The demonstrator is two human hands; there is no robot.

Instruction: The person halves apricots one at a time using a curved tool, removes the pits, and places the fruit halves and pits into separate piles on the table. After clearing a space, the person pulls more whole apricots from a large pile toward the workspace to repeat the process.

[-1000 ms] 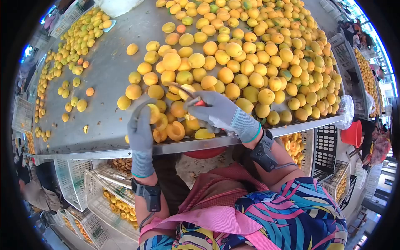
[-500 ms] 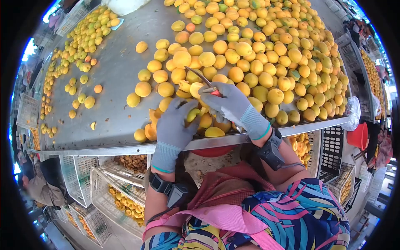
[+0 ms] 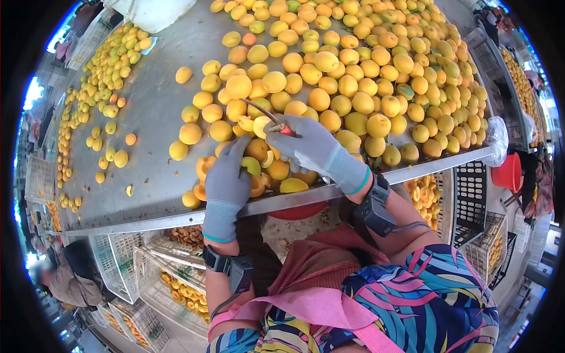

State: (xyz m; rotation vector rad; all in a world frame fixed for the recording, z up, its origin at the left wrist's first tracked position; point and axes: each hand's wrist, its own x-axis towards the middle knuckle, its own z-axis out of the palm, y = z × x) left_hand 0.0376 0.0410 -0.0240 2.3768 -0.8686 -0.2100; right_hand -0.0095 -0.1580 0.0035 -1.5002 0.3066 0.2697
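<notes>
My right hand [image 3: 306, 144], in a grey glove, is closed on a small knife [image 3: 263, 112] with a red handle; its thin blade points up and to the left over the apricots. My left hand [image 3: 228, 179], also gloved, is open at the front of the pile, fingers stretched toward an orange apricot [image 3: 256, 148]. A yellow-green apricot piece [image 3: 252, 166] lies beside its thumb. Around the hands are cut apricot halves [image 3: 204, 167] and a yellow piece [image 3: 293, 185] near the table edge.
Whole apricots [image 3: 376, 88] cover the right of the metal table [image 3: 159, 117]; smaller greenish ones [image 3: 112, 65] lie at left. Below the front edge stand crates [image 3: 170, 288] of cut apricots. A red bucket [image 3: 506, 172] and plastic bag [image 3: 497, 138] are at right.
The view has shifted a little to the right. My left hand has drawn slightly back from the yellow-green piece and its fingers have straightened. The knife stays in my right hand.
</notes>
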